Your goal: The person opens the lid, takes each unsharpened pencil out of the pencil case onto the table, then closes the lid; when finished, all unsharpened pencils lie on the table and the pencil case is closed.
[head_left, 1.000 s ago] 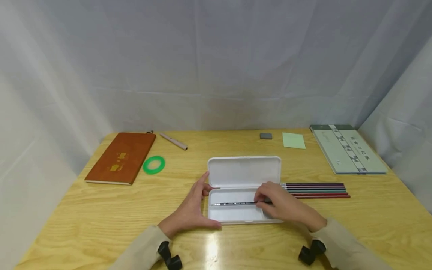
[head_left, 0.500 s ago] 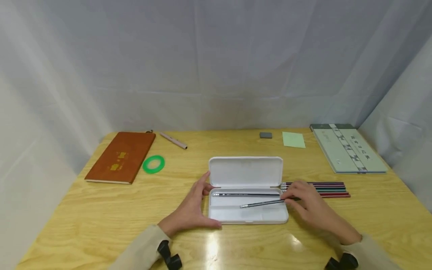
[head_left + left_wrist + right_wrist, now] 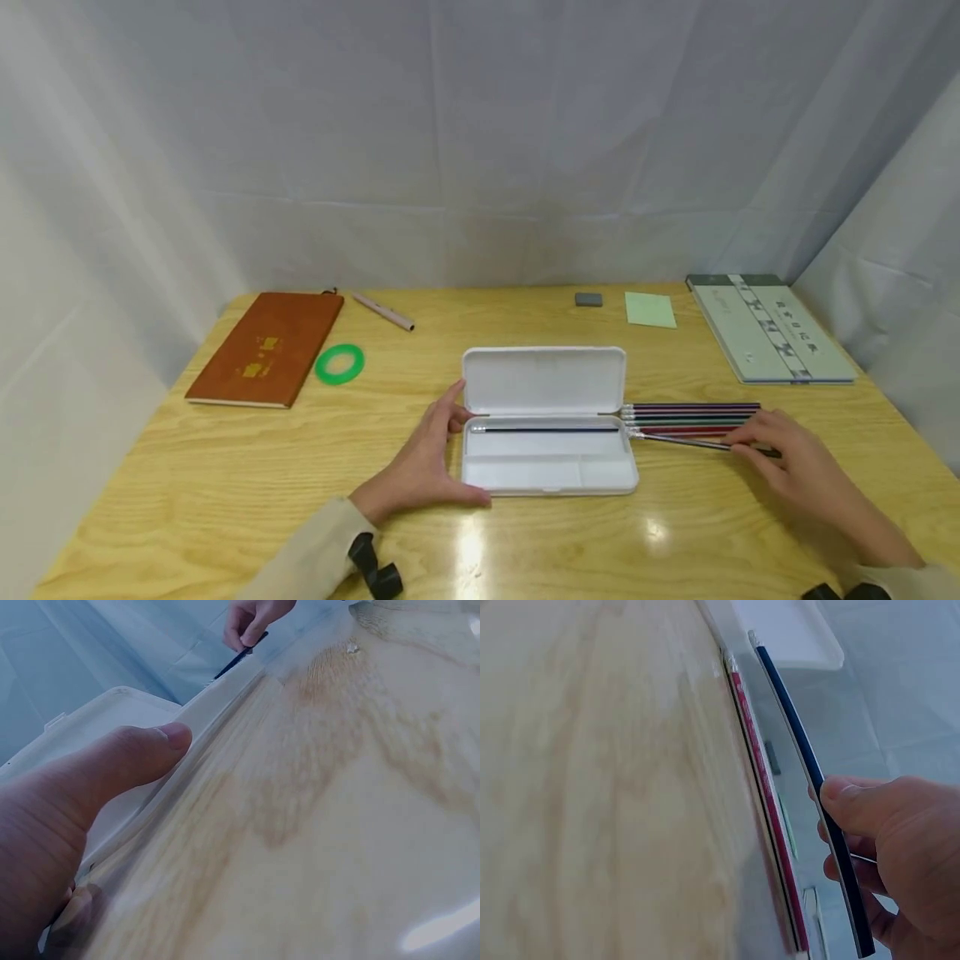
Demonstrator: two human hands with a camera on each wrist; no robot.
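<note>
The white pencil case (image 3: 525,475) stands with its lid raised on the wooden table. My left hand (image 3: 420,458) grips its left end, thumb on the front edge and fingers at the hinge side. One dark pencil (image 3: 547,430) lies along the back compartment. My right hand (image 3: 798,462) pinches another dark pencil (image 3: 690,442) near its far right end, between thumb and fingers. That pencil's eraser end (image 3: 754,637) points toward the case. Just behind it lies a row of several pencils (image 3: 690,412), with eraser ends close to the case's right side.
To the left lie a brown notebook (image 3: 262,350), a green tape roll (image 3: 340,364) and a pale pen (image 3: 383,312). At the back are a grey eraser (image 3: 588,300) and light green sticky notes (image 3: 650,309). A pale green notebook (image 3: 772,329) lies far right.
My right hand has carried its dark pencil out of the case to the right, down beside the pencil row. The other dark pencil stays in the case. My left hand has kept its place.
</note>
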